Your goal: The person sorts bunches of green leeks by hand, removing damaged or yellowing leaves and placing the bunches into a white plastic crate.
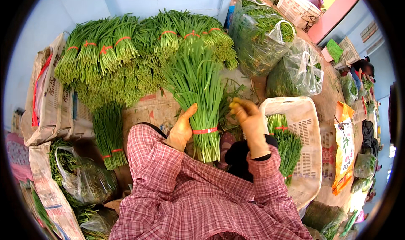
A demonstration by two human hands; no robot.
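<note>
Left of the white plastic crate point(310, 151), I hold a banded green bundle point(199, 86) in front of me, apart from the crate's rim. My left hand point(180, 128) comes at it from the side away from the crate, with the thumb laid along the stems just above the red band point(205, 131); the other fingers are hidden behind the greens, but they seem closed round them. My right hand point(249, 123) is between the bundle and the crate, touching neither stems nor leaves, its fingers curled in narrow; whether they pinch a scrap I cannot tell.

I take this as steadying and tidying the bundle. To do that well, I should grip firmly but without squeezing, since such thin leaves probably bruise easily, and support the stems near the band so that none slip out. Stray blades are best drawn off singly with the free fingers, pulling along the stems rather than across, so the band doesn't ride up.

The leafy tips point away from me, toward the stacked bundles point(122, 77) well left of the crate and beyond it; the pale cut ends point back toward me. The long axis runs mostly straight away from my body, tips leaning slightly away from the crate's side.
</note>
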